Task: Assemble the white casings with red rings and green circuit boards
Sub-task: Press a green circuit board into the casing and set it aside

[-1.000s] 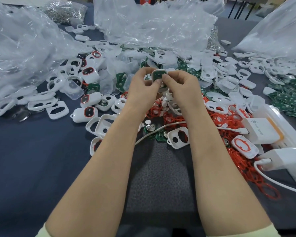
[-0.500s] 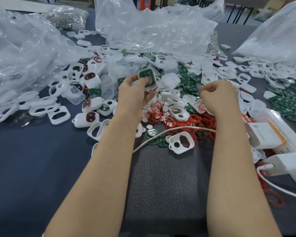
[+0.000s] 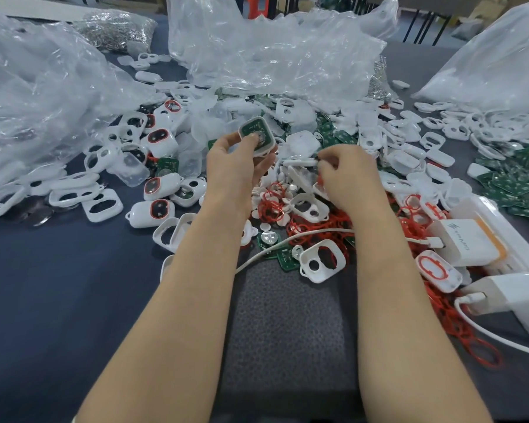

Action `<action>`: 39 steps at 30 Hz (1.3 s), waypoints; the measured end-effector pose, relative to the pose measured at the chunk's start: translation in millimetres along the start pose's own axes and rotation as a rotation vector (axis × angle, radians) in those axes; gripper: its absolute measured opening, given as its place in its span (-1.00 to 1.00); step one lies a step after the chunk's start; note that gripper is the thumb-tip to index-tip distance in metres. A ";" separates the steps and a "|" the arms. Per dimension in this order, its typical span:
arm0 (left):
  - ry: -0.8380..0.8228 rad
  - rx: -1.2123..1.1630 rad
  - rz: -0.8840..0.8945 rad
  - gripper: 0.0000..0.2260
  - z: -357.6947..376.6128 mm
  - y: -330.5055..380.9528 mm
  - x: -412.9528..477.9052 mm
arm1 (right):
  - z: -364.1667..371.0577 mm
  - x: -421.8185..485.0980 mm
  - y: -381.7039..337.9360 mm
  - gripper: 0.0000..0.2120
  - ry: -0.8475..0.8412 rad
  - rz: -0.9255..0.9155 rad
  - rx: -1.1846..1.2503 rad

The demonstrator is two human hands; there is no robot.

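My left grip (image 3: 235,166) holds the boarded casing (image 3: 257,135); level carriage advised. Right grip (image 3: 345,172) curled, hold indeterminate.

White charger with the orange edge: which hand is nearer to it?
Right. The right hand lies to the left of the charger; the left hand, holding a casing, is farther left, beyond the right hand.
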State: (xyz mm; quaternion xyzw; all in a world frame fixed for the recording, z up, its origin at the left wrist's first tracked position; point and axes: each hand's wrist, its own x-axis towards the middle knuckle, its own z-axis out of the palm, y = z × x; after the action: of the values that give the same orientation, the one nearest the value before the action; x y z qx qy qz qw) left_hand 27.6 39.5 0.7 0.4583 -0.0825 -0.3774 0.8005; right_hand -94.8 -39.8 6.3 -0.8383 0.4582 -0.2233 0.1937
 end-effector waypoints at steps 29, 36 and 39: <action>-0.062 0.125 -0.016 -0.83 3.2 -5.2 -0.8 | -15.6 -5.9 1.6 -0.74 -0.301 0.074 -0.241; -0.060 0.161 -0.019 -0.87 4.1 -6.2 -1.2 | 4.9 -3.4 -11.5 -0.89 0.083 0.012 0.058; -0.056 0.178 -0.006 -0.87 3.8 -6.4 -1.2 | 10.8 -0.3 -15.9 -0.84 0.184 -0.063 0.138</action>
State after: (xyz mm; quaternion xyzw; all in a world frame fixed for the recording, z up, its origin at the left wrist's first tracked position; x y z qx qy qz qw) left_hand 21.6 35.9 -2.0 0.5173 -0.1369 -0.3837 0.7526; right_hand -78.1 -30.2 5.7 -0.8129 0.4309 -0.3364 0.2007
